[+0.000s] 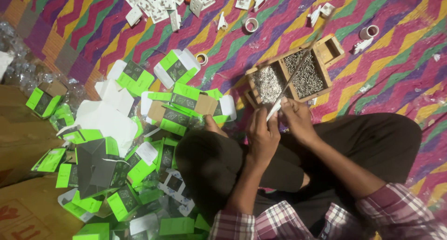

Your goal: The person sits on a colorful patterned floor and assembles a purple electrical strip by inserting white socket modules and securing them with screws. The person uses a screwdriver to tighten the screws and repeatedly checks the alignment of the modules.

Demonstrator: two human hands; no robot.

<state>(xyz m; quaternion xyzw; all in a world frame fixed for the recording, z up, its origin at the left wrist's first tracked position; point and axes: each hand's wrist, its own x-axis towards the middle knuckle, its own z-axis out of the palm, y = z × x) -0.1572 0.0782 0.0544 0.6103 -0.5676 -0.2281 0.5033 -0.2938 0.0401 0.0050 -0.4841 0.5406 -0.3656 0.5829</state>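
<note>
My left hand (263, 133) and my right hand (295, 119) meet above my crossed legs, both pinching a small white part (274, 110) with a long thin rod or screwdriver (298, 67) that reaches out over a wooden box. The wooden box (335, 47) lies on the mat just beyond my hands. Its compartments hold many small silver screws (307, 74). Which hand grips the rod itself is hard to tell, as the fingers overlap.
Green and white cardboard packets (135, 77) lie scattered at left, with flattened brown cartons (21, 128) beside them. White switch plates (156, 2) are piled at the top. Tape rolls (251, 24) and loose white parts lie on the zigzag-patterned mat (386, 81).
</note>
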